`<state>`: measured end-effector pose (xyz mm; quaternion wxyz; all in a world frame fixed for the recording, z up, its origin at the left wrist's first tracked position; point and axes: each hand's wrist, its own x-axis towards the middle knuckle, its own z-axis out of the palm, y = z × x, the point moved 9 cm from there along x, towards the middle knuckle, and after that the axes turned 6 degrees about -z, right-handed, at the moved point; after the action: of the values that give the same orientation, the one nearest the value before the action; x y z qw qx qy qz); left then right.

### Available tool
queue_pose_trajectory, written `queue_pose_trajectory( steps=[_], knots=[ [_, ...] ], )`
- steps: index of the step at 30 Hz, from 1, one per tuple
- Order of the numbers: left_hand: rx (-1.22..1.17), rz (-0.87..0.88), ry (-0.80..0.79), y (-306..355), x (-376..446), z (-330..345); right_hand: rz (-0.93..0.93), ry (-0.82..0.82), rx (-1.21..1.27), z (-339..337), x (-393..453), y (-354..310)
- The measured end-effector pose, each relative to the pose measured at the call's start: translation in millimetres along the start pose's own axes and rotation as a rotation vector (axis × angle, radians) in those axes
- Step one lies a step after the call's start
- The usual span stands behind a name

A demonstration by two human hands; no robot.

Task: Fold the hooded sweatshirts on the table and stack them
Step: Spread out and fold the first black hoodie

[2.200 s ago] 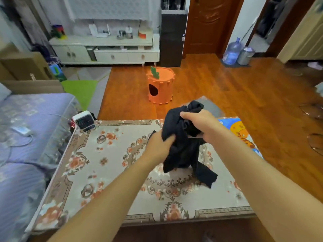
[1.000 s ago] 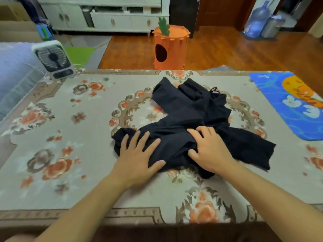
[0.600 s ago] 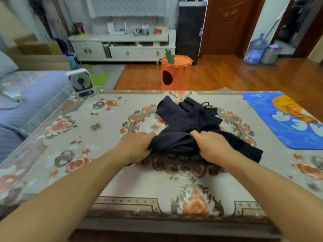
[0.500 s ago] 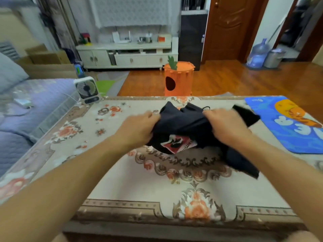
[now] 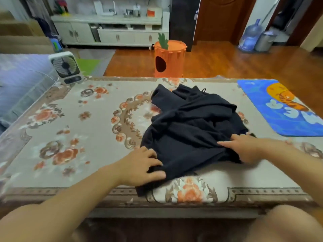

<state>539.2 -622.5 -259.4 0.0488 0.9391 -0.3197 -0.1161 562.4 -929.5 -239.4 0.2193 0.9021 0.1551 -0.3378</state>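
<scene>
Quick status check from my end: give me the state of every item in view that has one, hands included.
black sweatshirt: crumpled, lying on the table, not yet folded
left hand: gripping the sweatshirt's near left edge
right hand: resting on the sweatshirt's near right edge, fingers partly curled
small fan: upright at the table's far left corner; running or not, cannot tell
blue mat: flat on the table's right side

Wooden floor [image 5: 227, 63], white cabinet [image 5: 111, 34] (cluttered top), dark door [image 5: 222, 18] behind.
</scene>
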Motion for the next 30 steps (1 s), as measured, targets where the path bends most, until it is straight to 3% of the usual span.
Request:
queue_pose_trajectory(
  steps=[3, 5, 8, 10, 15, 17, 19, 21, 24, 27, 30],
  knots=[
    [-0.355, -0.213, 0.262, -29.1, 11.3, -12.1, -0.107, 0.001, 0.191, -49.0, -15.5, -2.5],
    [-0.33, -0.465, 0.402, -58.9, 19.7, -10.3, -0.097, 0.232, 0.412, -96.4, -5.5, 6.9],
    [-0.119, -0.553, 0.283, -66.2, 35.0, 18.5, 0.053, 0.664, 0.681, -149.7, 30.2, 28.0],
    [-0.103, -0.52, 0.301, -65.2, 37.9, 22.6, 0.092, 0.768, 0.626, -173.3, 63.0, 28.8],
    [-0.112, -0.495, 0.393, -67.9, 36.4, 19.3, 0.071, 0.788, 0.453, -227.5, 140.0, 7.4],
    [-0.121, -0.488, 0.4, -68.0, 35.9, 18.6, -0.003, 0.648, 0.468, -234.6, 180.3, -16.3],
    [-0.129, -0.479, 0.408, -68.4, 34.8, 18.2, -0.044, 0.387, 0.479, -220.1, 217.1, -46.1],
    [-0.142, -0.478, 0.4, -69.2, 34.6, 17.6, -0.028, 0.3, 0.432, -207.6, 242.7, -59.3],
    [-0.155, -0.474, 0.409, -69.0, 34.6, 17.6, 0.086, 0.48, 0.411, -214.0, 243.0, -48.3],
    [-0.181, -0.462, 0.418, -68.0, 32.5, 15.0, 0.086, 0.67, 0.432, -237.4, 212.2, -30.0],
    [-0.224, -0.398, 0.45, -62.8, 31.0, 9.1, 0.17, 1.066, 0.66, -271.1, 142.0, 32.4]
  ],
)
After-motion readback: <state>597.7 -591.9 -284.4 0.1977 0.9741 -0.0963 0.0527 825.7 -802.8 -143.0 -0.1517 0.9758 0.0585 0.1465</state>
